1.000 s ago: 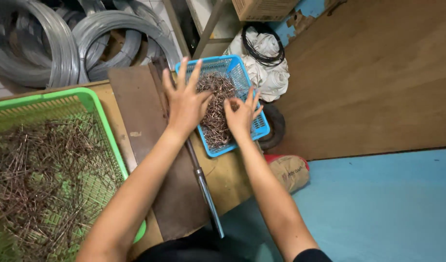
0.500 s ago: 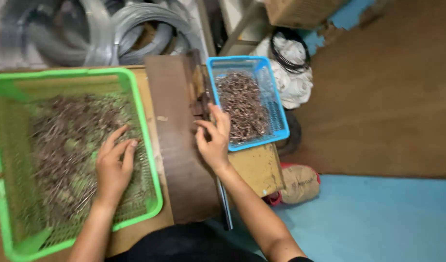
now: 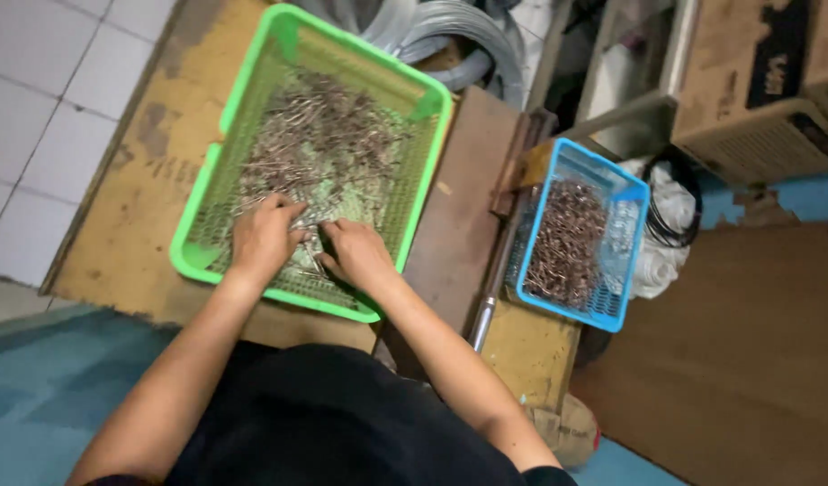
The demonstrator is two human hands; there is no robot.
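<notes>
Thin brownish metal pins (image 3: 319,144) heaped in green basket (image 3: 252,72); left hand (image 3: 263,236), right hand (image 3: 358,254) pinching pins.

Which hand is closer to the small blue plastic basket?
Right. The right hand lies inside the green plastic basket, on the side toward the small blue plastic basket; the left hand lies farther away.

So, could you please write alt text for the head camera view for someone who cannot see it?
Both hands, left hand and right hand, reach into a green basket of thin metal pieces on a worn workbench. A smaller blue basket of similar pieces sits to its right.
</notes>
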